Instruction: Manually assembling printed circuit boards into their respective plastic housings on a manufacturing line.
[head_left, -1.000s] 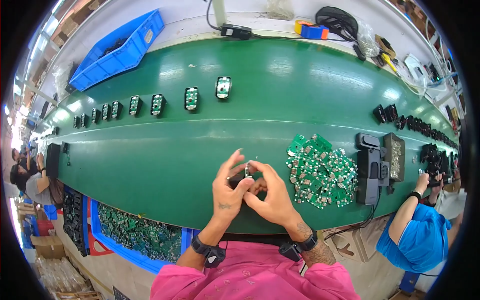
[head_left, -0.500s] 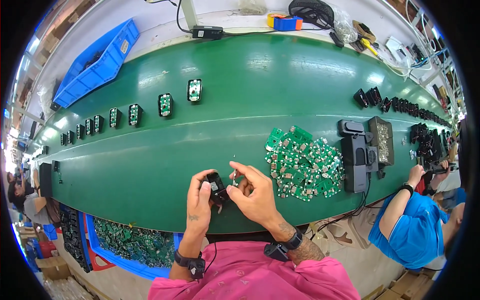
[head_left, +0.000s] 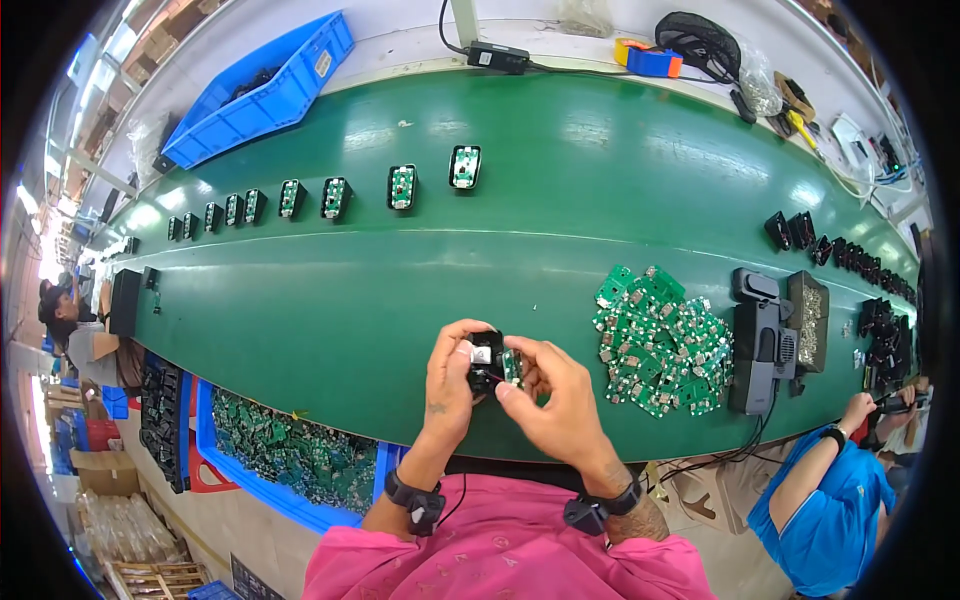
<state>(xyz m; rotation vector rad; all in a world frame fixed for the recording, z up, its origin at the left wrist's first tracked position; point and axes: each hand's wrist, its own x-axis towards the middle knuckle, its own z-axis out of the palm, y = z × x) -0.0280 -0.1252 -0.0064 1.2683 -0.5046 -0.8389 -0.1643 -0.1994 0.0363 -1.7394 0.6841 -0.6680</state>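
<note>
My left hand (head_left: 446, 385) is closed around a small black plastic housing (head_left: 486, 340), its open side facing up with a pale square part inside. Between the thumb and fingers of my right hand (head_left: 562, 402) is a small green circuit board (head_left: 513, 366), tilted at the housing's right edge. A thin reddish wire shows near my right thumb tip. Whether the board touches the housing I cannot tell. To the right of my hands lies a loose pile of green circuit boards (head_left: 665, 345). Farther off, a row of black housings with boards in them (head_left: 402, 188) runs leftward.
A dark speaker-like device (head_left: 752, 340) stands right of the pile, beside a tray of small metal parts (head_left: 822, 310). Black housings (head_left: 800, 230) line the far right. A blue bin (head_left: 265, 95) is at the back left; another blue crate (head_left: 207, 425) holds boards below the table. Co-workers sit at both sides.
The view has swung left, so the table's things appear farther right. My right hand has turned the circuit board from edge-on to face up and brought it close against the housing.
</note>
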